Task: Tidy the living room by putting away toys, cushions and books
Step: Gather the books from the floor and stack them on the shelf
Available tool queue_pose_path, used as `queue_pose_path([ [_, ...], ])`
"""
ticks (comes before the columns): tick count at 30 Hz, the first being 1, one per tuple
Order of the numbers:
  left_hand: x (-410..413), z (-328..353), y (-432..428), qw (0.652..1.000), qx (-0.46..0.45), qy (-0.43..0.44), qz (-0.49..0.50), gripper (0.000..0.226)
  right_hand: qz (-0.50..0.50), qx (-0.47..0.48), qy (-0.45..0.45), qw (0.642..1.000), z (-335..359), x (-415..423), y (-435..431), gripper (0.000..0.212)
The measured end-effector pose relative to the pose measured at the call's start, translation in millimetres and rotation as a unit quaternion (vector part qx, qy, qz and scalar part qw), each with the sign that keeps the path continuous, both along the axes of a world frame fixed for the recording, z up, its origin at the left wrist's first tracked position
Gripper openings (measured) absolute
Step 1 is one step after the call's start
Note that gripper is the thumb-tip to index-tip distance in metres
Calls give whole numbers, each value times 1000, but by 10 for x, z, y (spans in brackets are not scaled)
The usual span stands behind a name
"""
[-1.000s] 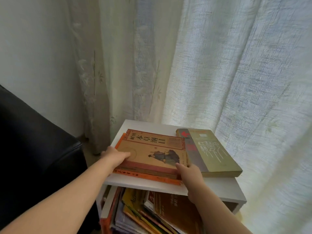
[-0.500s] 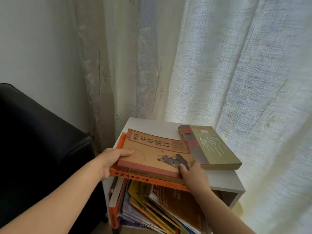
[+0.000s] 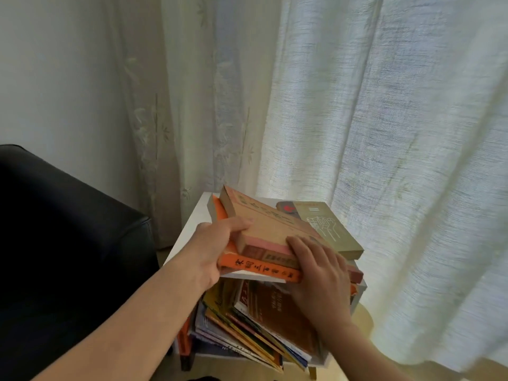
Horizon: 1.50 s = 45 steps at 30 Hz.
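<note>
Thing: the stack of books (image 3: 270, 243), a tan book (image 3: 275, 226) on top of an orange book (image 3: 264, 269), sits over the left front part of the white worktop (image 3: 192, 224).
Attitude: the stack is tilted, its far left corner higher than its near edge. Whether the near edge rests on the worktop's front lip cannot be told.
Long axis: the orange spine faces the person and runs from one hand across to the other, dipping a little toward the right.
Left hand: the left hand (image 3: 211, 246) grips the stack's left end, with the thumb on the tan cover and the fingers (image 3: 220, 266) wrapped under the orange book.
Right hand: the right hand (image 3: 321, 273) clasps the near right corner, its fingers (image 3: 305, 248) curled over the top cover and its palm against the spines.
Nearer hand: neither is nearer, since each holds one end and the load is shared.
Neighbour: an olive book (image 3: 330, 229) lies flat on the worktop just right of the stack, beyond the right hand.
Below: the shelf holds a slumped pile of books (image 3: 261, 320) fanning out toward the person.
Likely hinge: any move right meets the olive book, and a move down would meet the crowded pile.
Around: a black sofa (image 3: 68, 229) stands at the left and a pale curtain (image 3: 384, 133) hangs behind.
</note>
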<state>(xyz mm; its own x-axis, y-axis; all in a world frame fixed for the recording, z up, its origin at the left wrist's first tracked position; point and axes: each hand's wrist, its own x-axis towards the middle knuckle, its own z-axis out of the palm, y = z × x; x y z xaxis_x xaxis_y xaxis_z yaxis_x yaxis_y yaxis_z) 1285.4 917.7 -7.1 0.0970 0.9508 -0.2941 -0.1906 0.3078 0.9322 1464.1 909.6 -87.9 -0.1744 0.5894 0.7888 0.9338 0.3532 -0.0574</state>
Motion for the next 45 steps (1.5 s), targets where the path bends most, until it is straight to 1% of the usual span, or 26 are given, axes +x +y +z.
queue_pose_path([
  [2, 118, 56, -110, 999, 0, -16, -28, 24, 7, 3, 12, 1000, 89, 168, -136, 60],
  [5, 255, 44, -260, 997, -16, -34, -74, 22, 15, -24, 26, 999, 159, 384, -373, 44],
  [8, 374, -143, -379, 990, -85, -53, -95, 27, 50, -63, 5, 997, 104, 554, -620, 38],
  [11, 483, -380, -427, 970, -194, -103, -101, 36, 53, -122, -26, 991, -26, 629, -796, 37],
  [13, 515, -556, -385, 951, -264, -135, -94, 51, 48, -157, -42, 986, -204, 642, -829, 36],
  [15, 516, -748, -318, 938, -313, -125, -77, 61, 46, -181, -57, 981, -428, 637, -823, 38],
  [17, 471, -943, -248, 936, -335, -88, -69, 59, 48, -188, -79, 978, -648, 593, -783, 46],
  [19, 393, -1170, -181, 938, -335, -53, -76, 45, 54, -183, -88, 978, -859, 523, -727, 53],
  [21, 302, -1363, -124, 944, -320, -26, -76, 33, 52, -174, -80, 980, -1050, 442, -657, 55],
  [24, 175, -1605, -8, 954, -293, -41, -50, 23, 41, -167, -70, 983, -1323, 307, -484, 55],
  [26, 114, -1760, 103, 964, -261, -53, -22, 30, 35, -182, -62, 981, -1480, 226, -337, 58],
  [28, 93, -1877, 216, 974, -219, -58, 9, 47, 25, -222, -52, 973, -1606, 180, -214, 66],
  [29, 87, -1918, 274, 978, -199, -55, 22, 55, 13, -250, -44, 967, -1644, 167, -164, 72],
  [30, 84, -1947, 344, 981, -185, -47, 31, 55, -7, -278, -35, 960, -1706, 160, -101, 77],
  [31, 100, -1983, 442, 982, -181, -35, 32, 45, -33, -311, -28, 949, -1765, 149, -16, 81],
  [32, 114, -1986, 520, 983, -180, -14, 31, 29, -57, -336, -20, 940, -1784, 140, 41, 83],
  [33, 143, -2001, 605, 983, -183, 5, 20, 14, -80, -362, -8, 929, -1803, 146, 112, 82],
  [34, 187, -2001, 678, 981, -193, 21, 10, 7, -91, -391, 15, 916, -1827, 156, 183, 78],
  [37, 324, -2060, 942, 978, -202, 56, 17, 25, -110, -508, 128, 845, -2021, 235, 444, 65],
  [39, 385, -2141, 1091, 979, -190, 72, 30, 49, -114, -544, 199, 807, -2155, 305, 597, 60],
  [40, 438, -2184, 1171, 977, -190, 94, 21, 53, -116, -559, 225, 790, -2236, 347, 694, 57],
  [41, 464, -2242, 1252, 970, -206, 127, 35, 47, -118, -573, 241, 774, -2321, 390, 799, 55],
  [42, 475, -2249, 1272, 962, -193, 189, 30, 41, -119, -588, 255, 759, -2372, 427, 852, 53],
  [43, 510, -2276, 1287, 953, -170, 252, 20, 39, -124, -598, 259, 749, -2432, 464, 912, 51],
  [44, 561, -2348, 1308, 939, -175, 297, -4, 38, -129, -604, 260, 743, -2487, 501, 962, 51],
  [45, 620, -2504, 1377, 929, -192, 316, -6, 37, -135, -607, 261, 738, -2554, 545, 1003, 50],
])
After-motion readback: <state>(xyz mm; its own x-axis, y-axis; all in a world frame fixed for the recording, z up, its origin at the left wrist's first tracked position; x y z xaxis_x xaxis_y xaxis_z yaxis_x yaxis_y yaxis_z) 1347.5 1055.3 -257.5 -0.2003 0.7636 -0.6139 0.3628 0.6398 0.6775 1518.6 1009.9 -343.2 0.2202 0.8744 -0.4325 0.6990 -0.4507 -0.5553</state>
